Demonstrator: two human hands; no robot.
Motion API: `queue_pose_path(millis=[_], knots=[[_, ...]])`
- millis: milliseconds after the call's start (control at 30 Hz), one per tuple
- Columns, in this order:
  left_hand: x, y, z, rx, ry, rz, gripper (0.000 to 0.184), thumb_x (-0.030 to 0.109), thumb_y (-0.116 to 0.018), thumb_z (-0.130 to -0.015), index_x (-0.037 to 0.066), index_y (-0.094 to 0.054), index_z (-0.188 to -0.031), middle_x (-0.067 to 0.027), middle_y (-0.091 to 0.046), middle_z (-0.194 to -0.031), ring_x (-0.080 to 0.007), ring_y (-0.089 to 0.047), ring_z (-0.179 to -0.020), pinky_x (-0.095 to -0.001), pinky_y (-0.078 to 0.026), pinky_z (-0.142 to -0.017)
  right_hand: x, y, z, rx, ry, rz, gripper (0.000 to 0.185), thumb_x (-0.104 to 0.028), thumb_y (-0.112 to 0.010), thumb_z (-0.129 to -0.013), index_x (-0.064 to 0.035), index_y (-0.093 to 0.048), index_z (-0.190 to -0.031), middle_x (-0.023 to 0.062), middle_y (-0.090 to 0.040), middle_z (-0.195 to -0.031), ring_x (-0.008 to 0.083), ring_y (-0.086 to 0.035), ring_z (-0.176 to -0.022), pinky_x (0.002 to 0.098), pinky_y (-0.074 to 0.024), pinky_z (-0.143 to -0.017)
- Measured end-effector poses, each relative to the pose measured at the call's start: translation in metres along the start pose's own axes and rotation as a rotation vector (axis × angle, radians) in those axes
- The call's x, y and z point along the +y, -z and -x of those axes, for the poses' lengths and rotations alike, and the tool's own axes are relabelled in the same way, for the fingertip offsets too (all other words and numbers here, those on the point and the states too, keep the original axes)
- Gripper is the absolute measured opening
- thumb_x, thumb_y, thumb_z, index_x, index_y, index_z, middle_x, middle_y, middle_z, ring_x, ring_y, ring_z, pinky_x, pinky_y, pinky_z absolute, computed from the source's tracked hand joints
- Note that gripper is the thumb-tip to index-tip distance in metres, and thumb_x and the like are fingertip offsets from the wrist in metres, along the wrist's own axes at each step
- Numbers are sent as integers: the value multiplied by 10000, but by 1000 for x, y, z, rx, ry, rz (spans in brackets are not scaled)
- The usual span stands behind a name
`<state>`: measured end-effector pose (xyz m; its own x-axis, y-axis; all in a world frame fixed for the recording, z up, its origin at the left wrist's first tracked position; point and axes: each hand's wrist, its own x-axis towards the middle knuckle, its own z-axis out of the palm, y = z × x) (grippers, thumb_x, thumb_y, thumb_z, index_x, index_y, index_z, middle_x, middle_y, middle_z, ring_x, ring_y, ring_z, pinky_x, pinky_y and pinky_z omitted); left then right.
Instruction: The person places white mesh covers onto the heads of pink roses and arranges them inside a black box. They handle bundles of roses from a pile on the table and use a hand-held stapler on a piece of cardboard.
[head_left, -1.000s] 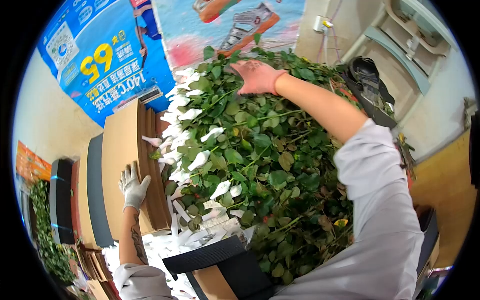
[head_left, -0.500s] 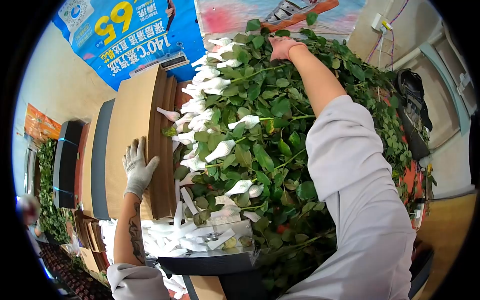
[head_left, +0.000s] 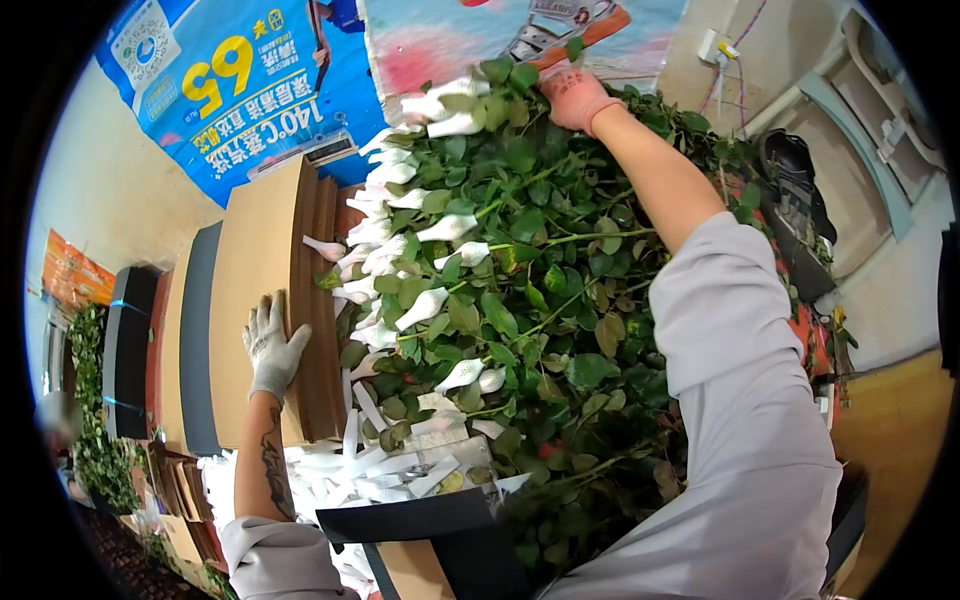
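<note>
My left hand, in a grey-white glove, lies flat with fingers spread on a stack of brown cardboard sheets. My right hand, in a pink glove, reaches to the far side of a heap of leafy rose stems. Its fingers are curled round stems at the top of the heap, partly hidden by leaves. Many buds wear white mesh sleeves and point left toward the cardboard. Near the right hand, sleeved buds look slightly blurred.
Loose white mesh sleeves lie in front of the cardboard, beside a black-edged box. Posters cover the back wall. At right are a black shoe and a folding chair. More greenery stands far left.
The view has shifted a little. My right hand has closed more round the stems, and sleeved buds near it have moved. My left hand stays on the cardboard.
</note>
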<state>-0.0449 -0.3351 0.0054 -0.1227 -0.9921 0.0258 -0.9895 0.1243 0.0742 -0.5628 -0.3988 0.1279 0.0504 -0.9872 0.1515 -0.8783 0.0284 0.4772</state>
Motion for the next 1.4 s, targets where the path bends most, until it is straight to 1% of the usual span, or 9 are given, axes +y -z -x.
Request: queue_pose_path(millis=[233,333,400,533,700,867,1033,1300,1400], knots=[[-14,-14,-7,25,1,-18,776,439,-603,-752,217,-269,-1416,-137,-251,-1456,-347,-202,-1343,-498,-125,-1087,-57,50,79,370,-90,121,415,-222,-397,-841,-25,-510,-1188,176,-503,-1244,330,-491,-1112,461,-391,-894],[-5,-4,-2,0,-1,-12,776,462,-593,-758,225,-263,-1419,-125,-247,-1462,-338,-195,-1349,-492,-127,-1089,-112,17,125,-213,52,-212,849,-573,-362,-833,-20,-126,-1433,219,-138,-1479,477,-148,-1328,562,-133,-1069],[-2,3,-1,-39,29,-32,760,514,-554,-779,235,-259,-1421,-116,-241,-1467,-335,-197,-1350,-484,-138,-1089,-126,13,146,-438,66,-273,799,-522,-371,-871,-26,-99,-1436,207,-101,-1488,441,-128,-1347,504,-141,-1093],[-20,0,-30,-126,56,84,681,588,-467,-810,235,-352,-1380,-145,-295,-1437,-353,-256,-1323,-451,-176,-1087,-129,0,173,-357,64,-353,712,-453,-400,-886,-59,-168,-1431,202,-111,-1487,427,-173,-1336,498,-165,-1088],[63,64,-18,520,-541,280,385,286,-644,-754,67,-614,-1069,-190,-549,-1168,-351,-492,-1099,-440,-371,-945,-128,35,211,-380,336,-163,583,-334,-470,-854,-63,-346,-1355,175,-316,-1382,354,-338,-1243,461,-325,-989],[133,45,-50,-115,-657,294,509,423,-585,-746,106,-586,-1145,-169,-581,-1130,-307,-516,-1108,-383,-381,-960,-134,107,176,-906,405,-93,389,-271,-473,-812,-61,-586,-1118,141,-593,-1124,285,-594,-974,373,-470,-840],[171,41,-43,-8,-588,41,481,431,-602,-694,146,-603,-1081,-153,-557,-1123,-300,-491,-1096,-419,-342,-956,-118,109,116,33,223,-549,292,-209,-486,-784,-104,-586,-1037,140,-630,-953,296,-603,-920,381,-461,-830],[176,81,-75,294,-945,341,376,267,-617,-778,67,-580,-1095,-117,-602,-1028,-273,-556,-989,-373,-425,-869,-104,37,60,-102,151,-484,515,-179,-514,-745,-86,-463,-1249,156,-544,-1209,304,-514,-1123,385,-411,-937],[173,94,-77,-27,-702,1145,485,328,-561,-851,56,-484,-1246,-115,-539,-1206,-196,-531,-1060,-292,-422,-877,-85,78,78,-58,67,-586,491,-204,-534,-761,-119,-497,-1242,131,-542,-1219,298,-507,-1127,385,-399,-966]])
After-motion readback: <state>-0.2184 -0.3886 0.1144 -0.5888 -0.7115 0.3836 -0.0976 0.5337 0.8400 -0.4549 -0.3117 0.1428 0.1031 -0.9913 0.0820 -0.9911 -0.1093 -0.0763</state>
